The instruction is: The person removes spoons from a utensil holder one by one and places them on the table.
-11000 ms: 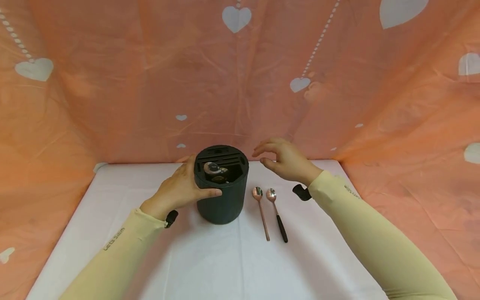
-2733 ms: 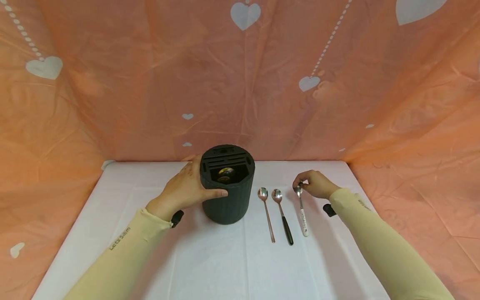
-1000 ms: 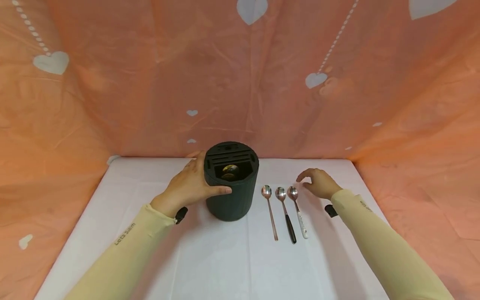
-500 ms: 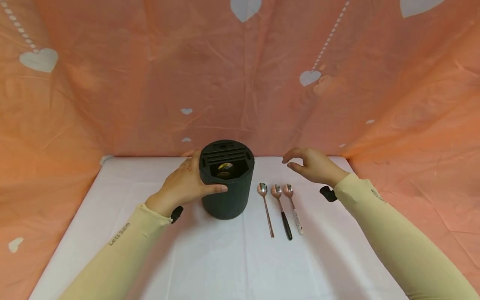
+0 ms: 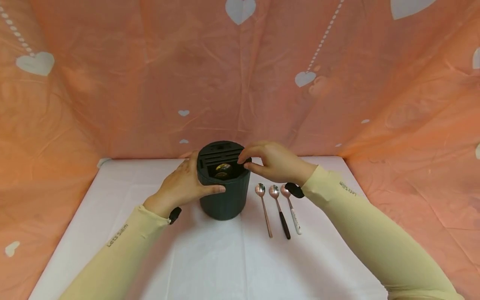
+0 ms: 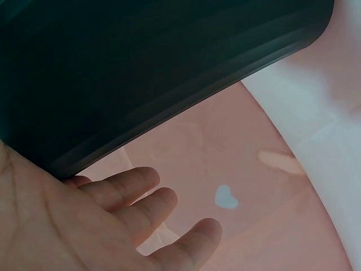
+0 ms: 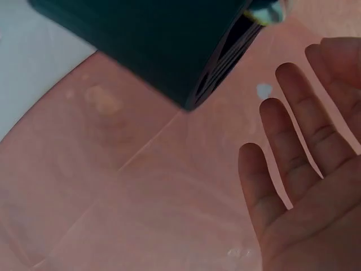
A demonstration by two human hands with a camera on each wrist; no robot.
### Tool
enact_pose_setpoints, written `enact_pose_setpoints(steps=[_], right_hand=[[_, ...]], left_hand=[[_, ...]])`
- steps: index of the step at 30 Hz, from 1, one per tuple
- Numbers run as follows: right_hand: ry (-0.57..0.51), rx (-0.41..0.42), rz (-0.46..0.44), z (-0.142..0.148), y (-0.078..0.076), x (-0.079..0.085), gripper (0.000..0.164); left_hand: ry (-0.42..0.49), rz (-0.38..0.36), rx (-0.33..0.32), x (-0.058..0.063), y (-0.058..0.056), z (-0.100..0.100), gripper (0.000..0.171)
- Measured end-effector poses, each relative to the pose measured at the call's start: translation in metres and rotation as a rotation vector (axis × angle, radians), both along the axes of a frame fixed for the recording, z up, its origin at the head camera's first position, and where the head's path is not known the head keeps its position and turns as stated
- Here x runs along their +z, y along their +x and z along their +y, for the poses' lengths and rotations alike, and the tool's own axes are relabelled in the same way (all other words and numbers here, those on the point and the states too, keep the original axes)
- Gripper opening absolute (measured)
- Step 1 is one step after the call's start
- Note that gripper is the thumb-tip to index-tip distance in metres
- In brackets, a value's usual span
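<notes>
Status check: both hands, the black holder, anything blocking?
Left hand grips black holder side. Right hand over its top, holding nothing visible. Three spoons lie beside it, clear.

Illumination: I read even, diffuse, warm light; no glare.
Shadows: soft, beneath the black holder [image 5: 224,196] on the white tablecloth [image 5: 210,258].
Focus: head view sharp; wrist views soft, holder blurred.
Distortion: slight bowing at edges.
</notes>
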State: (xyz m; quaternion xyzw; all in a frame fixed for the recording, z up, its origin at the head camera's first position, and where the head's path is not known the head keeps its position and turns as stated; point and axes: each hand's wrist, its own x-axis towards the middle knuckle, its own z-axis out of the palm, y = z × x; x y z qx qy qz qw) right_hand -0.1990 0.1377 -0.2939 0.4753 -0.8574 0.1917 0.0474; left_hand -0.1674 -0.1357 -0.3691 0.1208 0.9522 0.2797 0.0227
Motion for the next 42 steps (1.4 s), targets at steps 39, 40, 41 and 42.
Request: enact_pose_setpoints(steps=[39, 40, 41, 42], right_hand=[[0.196, -0.019, 0.119, -0.039, -0.001, -0.003, 0.021], [0.199, -0.021, 0.114, -0.04, -0.001, -0.003, 0.021], [0.203, -0.024, 0.109, -0.04, -0.001, -0.003, 0.022], [0.207, -0.026, 0.104, -0.04, -0.001, -0.003, 0.022]], left_hand=[[0.005, -0.006, -0.009, 0.001, -0.001, -0.003, 0.13], [0.007, -0.006, -0.011, 0.001, -0.001, -0.003, 0.131], [0.007, -0.007, -0.01, 0.001, -0.001, -0.003, 0.131], [0.007, -0.009, -0.009, 0.001, -0.001, -0.003, 0.131]])
